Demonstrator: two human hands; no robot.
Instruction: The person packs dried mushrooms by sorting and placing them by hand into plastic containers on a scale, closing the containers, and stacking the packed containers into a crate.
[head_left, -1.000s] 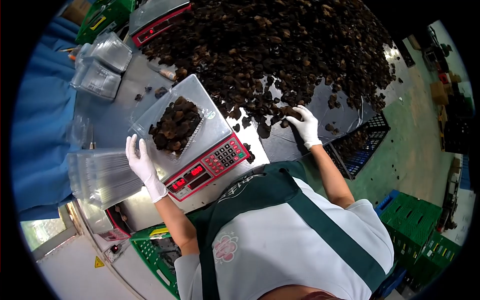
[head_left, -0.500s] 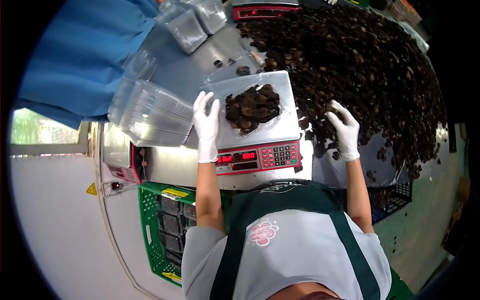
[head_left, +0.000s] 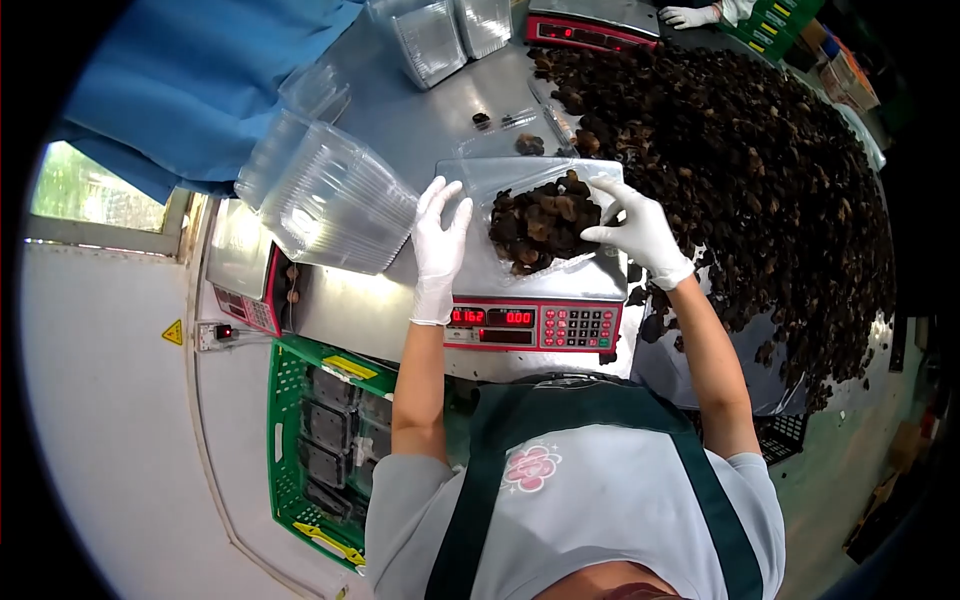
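Observation:
A clear plastic tray [head_left: 570,265] heaped with dark brown pieces that look like dried mushrooms [head_left: 543,222] rests on the metal pan of a red scale [head_left: 535,326]. My left hand [head_left: 438,245], in a white glove, is at the pan's left edge, fingers apart and holding nothing. Also gloved, my right hand [head_left: 643,235] is at the heap's right side with thumb and fingers spread; whether the fingertips touch the pieces or the tray rim I cannot tell. The scale's display reads 0.162 and 0.00.
Stacked clear trays [head_left: 335,200] stand left of the scale. A large mushroom pile [head_left: 760,190] covers the table's right side. A second scale [head_left: 590,35] and another person's gloved hand [head_left: 690,16] are at the back. A green crate [head_left: 283,450] with packed trays sits below left.
My right hand has moved left from over the loose pile to the heaped tray on the scale. My left hand stays by the pan's left edge. The camera view has shifted slightly.

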